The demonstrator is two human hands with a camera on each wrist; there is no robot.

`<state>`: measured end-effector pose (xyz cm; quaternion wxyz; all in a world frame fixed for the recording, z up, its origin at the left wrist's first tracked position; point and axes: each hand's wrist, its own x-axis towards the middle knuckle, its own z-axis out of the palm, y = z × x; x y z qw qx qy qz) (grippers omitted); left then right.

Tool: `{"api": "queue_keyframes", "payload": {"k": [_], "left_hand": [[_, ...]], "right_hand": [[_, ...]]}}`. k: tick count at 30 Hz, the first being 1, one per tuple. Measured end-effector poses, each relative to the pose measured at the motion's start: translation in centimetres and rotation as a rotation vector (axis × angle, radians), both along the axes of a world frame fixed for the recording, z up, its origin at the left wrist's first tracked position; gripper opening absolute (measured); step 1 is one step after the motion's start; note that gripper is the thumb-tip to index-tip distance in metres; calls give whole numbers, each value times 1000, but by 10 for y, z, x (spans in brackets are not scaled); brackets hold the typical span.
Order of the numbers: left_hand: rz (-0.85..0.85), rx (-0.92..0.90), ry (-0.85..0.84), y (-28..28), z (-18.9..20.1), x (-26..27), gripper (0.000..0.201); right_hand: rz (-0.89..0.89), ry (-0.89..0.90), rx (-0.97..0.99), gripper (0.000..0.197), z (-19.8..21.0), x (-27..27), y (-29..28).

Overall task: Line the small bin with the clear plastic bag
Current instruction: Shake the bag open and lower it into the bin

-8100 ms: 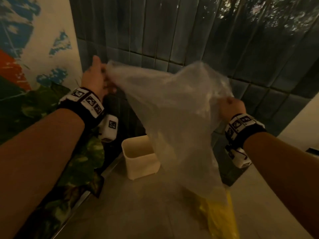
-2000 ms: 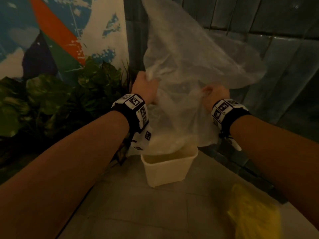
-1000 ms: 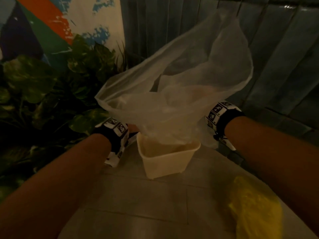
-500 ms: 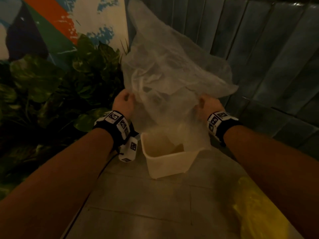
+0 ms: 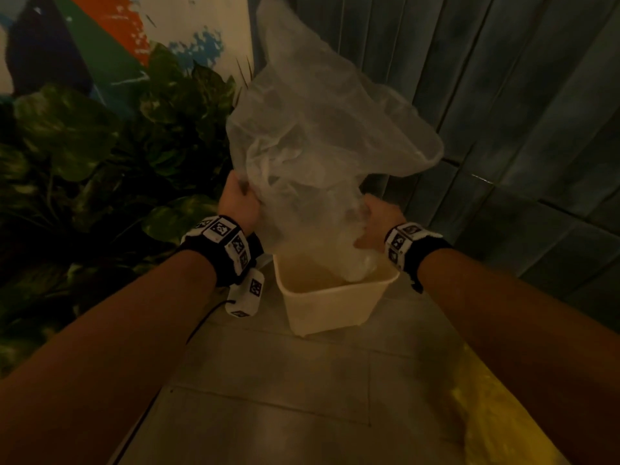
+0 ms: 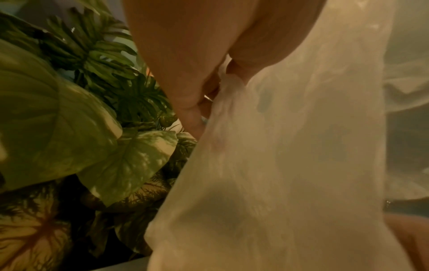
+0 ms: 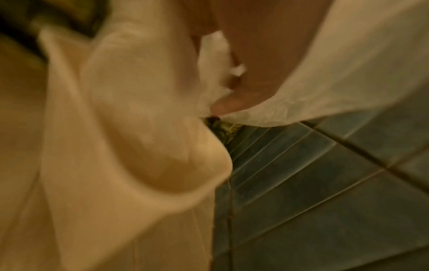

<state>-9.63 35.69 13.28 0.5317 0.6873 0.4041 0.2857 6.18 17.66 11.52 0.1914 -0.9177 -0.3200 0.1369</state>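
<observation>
Dim, warm light falls on a floor (image 5: 302, 391) of large grey tiles that meets a wall of narrow dark blue-green tiles (image 5: 523, 105). To the left stands broad-leaved green foliage (image 5: 100, 156) before a painted panel (image 5: 110, 35) in orange, blue, green and white. Something yellow (image 5: 496, 411) lies on the floor at the lower right, too blurred to identify.

The small bin (image 5: 332, 307), cream and roughly rectangular, stands on the floor near the wall, between the two forearms. The clear plastic bag (image 5: 322, 139) billows upright above it, its lower end dipping into the bin's right side. The left hand (image 5: 240, 206) pinches the bag's left edge, fingers (image 6: 197, 117) curled into the film. The right hand (image 5: 377, 223) grips the bag's right side just above the bin's rim, bunched plastic caught under its thumb (image 7: 234, 102). Both wrists carry black bands with square markers.
</observation>
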Motion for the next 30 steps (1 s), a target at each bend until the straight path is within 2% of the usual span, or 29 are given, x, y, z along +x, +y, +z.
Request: {"api": "queue_keyframes", "payload": {"k": [2,3,7,9,12,15,16,18,19,20,22,24,27,28,30], "left_hand": [[-7,-19,17,-2,2,-1,30],[-18,-21,25,-2,2,-2,29],[-64,12,70,-3,-3,-2,24],[-96,29,94,-2,-11,-2,24],[-137,0,117,-4,-22,-4,27],[-145,-89,104,-9,-27,-1,47],[-144,-104,101,-11,-27,1,49],[-141,-87,120,-14,-25,5,41],[-143,-69,138,-15,-25,8,36],[-155,-59,161,-17,-23,9,33],[-184,-45,199,-20,-24,12,32],[-193,-49,198,-20,-26,11,31],[-173,-28,184,-16,-30,8,30],[-174,-14,191,-15,-30,7,30],[-205,35,224,-13,-33,6,30]], "right_hand": [[75,-178,-135,34,-8,-3,0],[81,-248,-175,25,-12,-4,-1],[55,-265,-248,26,-30,-5,0],[88,-193,-303,29,-43,-4,2],[127,45,-349,50,-62,1,1],[-7,476,-107,103,-74,18,6],[-31,547,-103,107,-83,26,10],[-55,642,-119,116,-77,29,16],[-73,642,-133,113,-63,18,15],[-75,568,-177,100,-56,16,14],[-71,369,-212,60,-47,21,9],[-109,284,-215,46,-35,29,0],[-174,258,-12,47,-22,37,-1],[-184,257,72,55,-12,36,2],[-266,292,322,99,3,40,5]]}}
